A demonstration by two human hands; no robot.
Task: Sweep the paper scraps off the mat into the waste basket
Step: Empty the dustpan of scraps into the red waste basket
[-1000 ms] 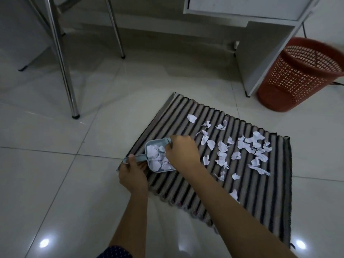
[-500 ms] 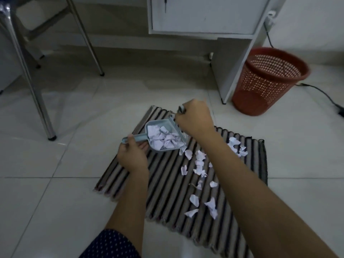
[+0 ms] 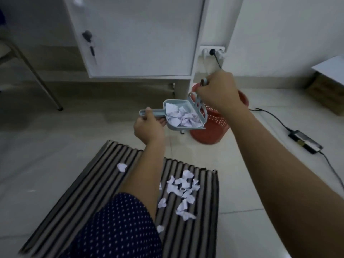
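Note:
My left hand grips the handle of a small pale blue dustpan filled with white paper scraps, held in the air beside the red mesh waste basket. My right hand holds a small brush against the pan's open edge, above the basket's rim. More paper scraps lie on the striped mat below, most in a cluster near its right side.
A white cabinet stands just behind the basket, with a wall socket to its right. A black cable and power adapter lie on the tiled floor at right. A chair leg stands at left.
Both hands lifted the loaded dustpan and brush off the mat and carried them away and to the right, up to the waste basket. My view tilted up toward the cabinet.

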